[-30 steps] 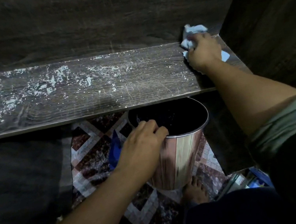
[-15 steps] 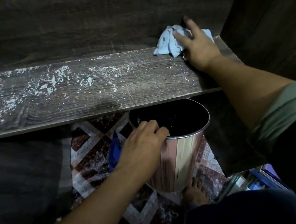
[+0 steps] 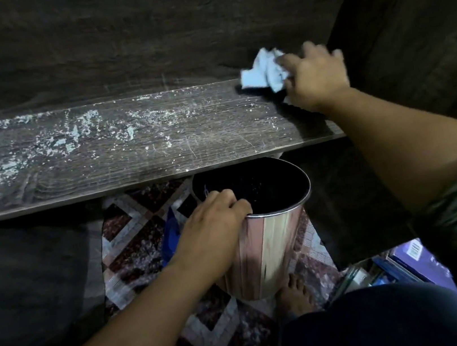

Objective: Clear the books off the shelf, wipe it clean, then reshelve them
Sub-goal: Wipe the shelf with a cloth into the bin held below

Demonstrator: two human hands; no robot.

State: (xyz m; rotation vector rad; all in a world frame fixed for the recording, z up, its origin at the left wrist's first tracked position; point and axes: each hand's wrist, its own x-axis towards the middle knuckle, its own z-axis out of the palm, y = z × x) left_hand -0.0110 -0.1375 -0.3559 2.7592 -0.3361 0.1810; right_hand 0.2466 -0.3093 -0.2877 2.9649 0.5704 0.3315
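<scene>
The grip of the right hand (image 3: 317, 79) is closed on a crumpled blue cloth (image 3: 263, 74) in the back corner of the shelf (image 3: 129, 152), upper right of the frame, probably to begin a sweep toward the white specks (image 3: 53, 139) spread leftward. The left hand (image 3: 212, 228) has its grip curled over the rim of a metal bin (image 3: 273, 243) held just below the shelf's front edge, seemingly to catch debris. The books (image 3: 412, 261) lie at lower right, off the shelf.

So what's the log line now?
step: wipe shelf | right hand: on blue cloth, back right corner | left hand: grips metal bin rim | white dust: mostly left
</scene>
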